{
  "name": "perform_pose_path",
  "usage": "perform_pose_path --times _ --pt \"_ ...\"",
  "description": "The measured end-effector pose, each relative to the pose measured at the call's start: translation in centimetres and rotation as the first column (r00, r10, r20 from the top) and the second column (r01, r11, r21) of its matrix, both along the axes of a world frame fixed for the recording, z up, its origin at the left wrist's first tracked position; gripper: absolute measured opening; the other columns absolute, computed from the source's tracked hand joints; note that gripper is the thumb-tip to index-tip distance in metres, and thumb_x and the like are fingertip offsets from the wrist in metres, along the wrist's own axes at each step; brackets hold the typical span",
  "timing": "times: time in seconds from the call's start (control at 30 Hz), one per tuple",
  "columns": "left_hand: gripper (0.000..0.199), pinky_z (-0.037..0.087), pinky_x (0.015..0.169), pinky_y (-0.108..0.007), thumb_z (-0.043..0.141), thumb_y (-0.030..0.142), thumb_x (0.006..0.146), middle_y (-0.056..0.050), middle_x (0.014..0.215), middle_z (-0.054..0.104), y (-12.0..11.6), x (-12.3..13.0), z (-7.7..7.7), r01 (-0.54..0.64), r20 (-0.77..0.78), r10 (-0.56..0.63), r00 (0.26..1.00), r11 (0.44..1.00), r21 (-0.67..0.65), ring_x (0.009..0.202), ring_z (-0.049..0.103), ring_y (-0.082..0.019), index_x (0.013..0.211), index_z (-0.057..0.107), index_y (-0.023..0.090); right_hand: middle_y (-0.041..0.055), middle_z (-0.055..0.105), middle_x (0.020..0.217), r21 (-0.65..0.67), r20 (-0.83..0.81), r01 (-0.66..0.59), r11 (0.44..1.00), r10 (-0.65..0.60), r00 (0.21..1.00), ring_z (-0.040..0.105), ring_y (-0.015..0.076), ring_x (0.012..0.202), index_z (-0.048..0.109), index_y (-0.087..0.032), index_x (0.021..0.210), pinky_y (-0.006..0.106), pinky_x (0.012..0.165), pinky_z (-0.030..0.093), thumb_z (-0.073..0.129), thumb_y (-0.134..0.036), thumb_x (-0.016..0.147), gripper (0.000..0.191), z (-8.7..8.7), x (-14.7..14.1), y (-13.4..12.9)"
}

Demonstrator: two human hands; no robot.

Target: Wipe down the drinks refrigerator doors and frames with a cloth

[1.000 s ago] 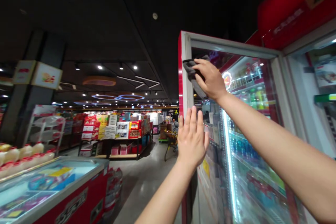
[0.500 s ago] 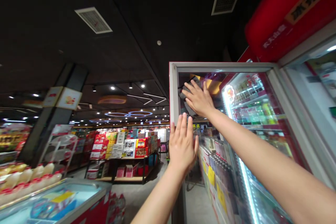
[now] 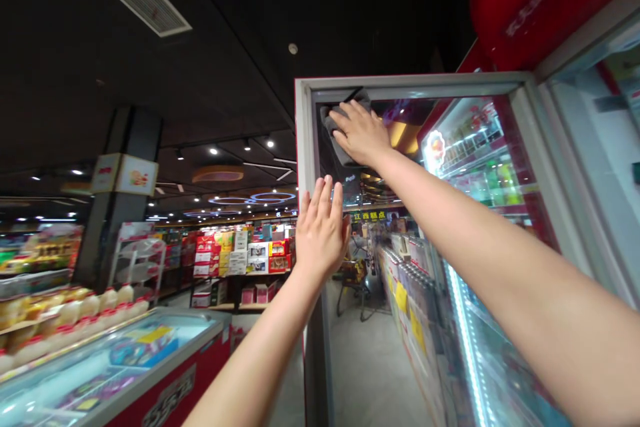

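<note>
My right hand [image 3: 361,133] lies with its fingers outstretched on a dark grey cloth [image 3: 345,147], holding it against the upper left corner of a glass door [image 3: 400,85]. The cloth reaches the top of the door's frame and is partly covered by the hand. Below and to the left, my left hand [image 3: 323,230] rests flat along the door's left frame edge, fingers straight, holding nothing. The door stands swung out from a red drinks cooler [image 3: 525,7]. Through its glass, lit shelves with bottles [image 3: 500,187] show.
At lower left is a chest freezer [image 3: 200,340] with packs inside and white bottles with red caps [image 3: 93,307] beside it. A pillar [image 3: 117,213] and shelves of boxed goods [image 3: 243,253] stand farther back. A shopping cart [image 3: 353,280] appears through the glass.
My right hand and the cloth have slid up toward the door's top frame. The view has tilted down slightly, and the left hand still rests on the door's edge.
</note>
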State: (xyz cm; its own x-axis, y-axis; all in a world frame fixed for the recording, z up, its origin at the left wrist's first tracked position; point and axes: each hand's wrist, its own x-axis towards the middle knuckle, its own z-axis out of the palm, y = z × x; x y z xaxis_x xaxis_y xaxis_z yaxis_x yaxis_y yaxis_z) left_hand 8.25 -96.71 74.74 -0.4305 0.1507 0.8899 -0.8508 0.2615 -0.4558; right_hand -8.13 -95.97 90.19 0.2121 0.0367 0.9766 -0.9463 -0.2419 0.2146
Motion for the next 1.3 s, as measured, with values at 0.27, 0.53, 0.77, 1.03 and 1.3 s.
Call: perform_pose_path --times 0.27,0.53,0.77,1.03,1.3 --pt "0.067 0.016 0.128 -0.052 0.043 0.033 0.099 -0.02 0.165 0.027 1.0 -2.4 0.9 -0.004 -0.025 0.004 1.0 1.0 0.008 0.157 0.018 -0.029 0.158 0.026 0.006 0.0064 0.039 0.162 -0.025 -0.13 -0.008 1.0 0.005 0.992 0.027 0.029 0.152 0.046 -0.027 0.151 0.062 0.121 0.024 0.044 -0.028 0.1 0.05 -2.3 -0.4 -0.2" --pt "0.064 0.009 0.129 -0.054 0.042 0.034 0.1 -0.018 0.166 0.027 1.1 -3.8 1.2 -0.045 0.01 0.044 0.999 0.999 0.015 0.157 0.017 -0.028 0.158 0.028 0.008 0.0153 0.037 0.161 -0.089 0.128 0.026 0.996 -0.015 0.992 0.026 0.0365 0.151 0.037 -0.021 0.156 0.069 0.118 0.023 0.041 -0.032 0.101 0.055 -3.5 -3.8 -1.3" --pt "0.063 0.015 0.128 -0.055 0.039 0.037 0.101 -0.015 0.165 0.031 0.4 -4.9 1.2 -0.014 0.019 0.013 1.0 1.0 0.017 0.156 0.021 -0.027 0.157 0.03 0.012 0.0066 0.04 0.161 -0.081 -0.043 0.071 0.994 -0.075 0.996 0.029 0.0319 0.151 0.042 -0.027 0.153 0.067 0.122 0.014 0.04 -0.037 0.102 0.052 -2.3 -5.8 -0.7" --pt "0.062 0.014 0.127 -0.055 0.044 0.035 0.099 -0.016 0.165 0.029 -0.5 -6.2 0.7 0.021 0.043 -0.022 0.999 1.0 0.022 0.156 0.02 -0.028 0.156 0.033 0.013 0.0114 0.039 0.161 -0.112 0.085 0.172 0.979 -0.163 0.983 0.03 0.0329 0.151 0.041 -0.021 0.154 0.062 0.123 0.019 0.036 -0.037 0.103 0.054 -5.2 -9.1 -1.4" --pt "0.066 0.011 0.128 -0.054 0.047 0.038 0.099 -0.013 0.167 0.024 0.0 -8.9 -0.1 -0.024 0.059 0.019 0.998 0.996 0.089 0.157 0.018 -0.027 0.158 0.03 0.015 0.011 0.04 0.161 -0.091 0.283 0.189 0.978 -0.157 0.946 0.032 0.031 0.15 0.043 -0.022 0.153 0.058 0.121 0.027 0.035 -0.037 0.102 0.053 -5.6 -14.2 -1.1"
